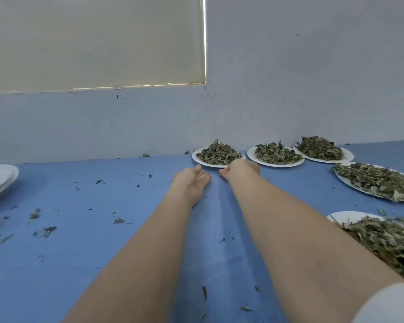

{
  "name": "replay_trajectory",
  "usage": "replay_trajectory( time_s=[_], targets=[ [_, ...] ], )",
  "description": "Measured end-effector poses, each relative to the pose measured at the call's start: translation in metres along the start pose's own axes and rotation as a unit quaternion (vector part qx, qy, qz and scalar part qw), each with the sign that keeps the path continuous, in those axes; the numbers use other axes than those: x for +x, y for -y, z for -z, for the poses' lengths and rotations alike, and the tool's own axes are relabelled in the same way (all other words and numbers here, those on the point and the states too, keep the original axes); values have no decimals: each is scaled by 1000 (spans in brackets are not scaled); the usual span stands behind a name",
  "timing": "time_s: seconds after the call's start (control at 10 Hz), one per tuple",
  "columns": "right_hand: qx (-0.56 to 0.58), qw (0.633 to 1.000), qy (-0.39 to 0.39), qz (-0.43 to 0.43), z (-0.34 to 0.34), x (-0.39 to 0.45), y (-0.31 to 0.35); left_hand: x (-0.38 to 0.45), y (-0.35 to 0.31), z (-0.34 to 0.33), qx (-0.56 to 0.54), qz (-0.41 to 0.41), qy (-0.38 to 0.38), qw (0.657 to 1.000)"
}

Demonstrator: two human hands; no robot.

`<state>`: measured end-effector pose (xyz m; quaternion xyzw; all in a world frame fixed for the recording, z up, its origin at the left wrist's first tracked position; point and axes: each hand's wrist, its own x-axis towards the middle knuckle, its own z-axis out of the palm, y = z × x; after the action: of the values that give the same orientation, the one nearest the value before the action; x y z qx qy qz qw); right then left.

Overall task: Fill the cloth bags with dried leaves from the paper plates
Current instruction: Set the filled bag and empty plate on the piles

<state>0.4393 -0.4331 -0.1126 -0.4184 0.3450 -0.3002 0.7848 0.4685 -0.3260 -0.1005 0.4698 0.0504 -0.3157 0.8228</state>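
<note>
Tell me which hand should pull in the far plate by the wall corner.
Right, probably. The right hand is already at the rim of the far plate; the left hand lies open just short of it.

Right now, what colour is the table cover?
Blue, plain: the table cover shows best in the head view, littered with leaf bits.

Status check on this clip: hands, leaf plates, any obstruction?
Left hand open, empty. Right hand at the far-left white paper plate of dried leaves, grip unclear. No cloth bags visible. Nothing obstructing.

White plates (252, 153) of grey-green leaves (218, 152) on blue table (103, 229).
</note>
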Motion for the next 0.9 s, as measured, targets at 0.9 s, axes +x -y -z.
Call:
replay_trajectory(
  time_s=[0.9],
  targets=[
    [-142,983,72,-86,28,-261,8,-241,-40,110,52,-65,-39,996]
  ],
)
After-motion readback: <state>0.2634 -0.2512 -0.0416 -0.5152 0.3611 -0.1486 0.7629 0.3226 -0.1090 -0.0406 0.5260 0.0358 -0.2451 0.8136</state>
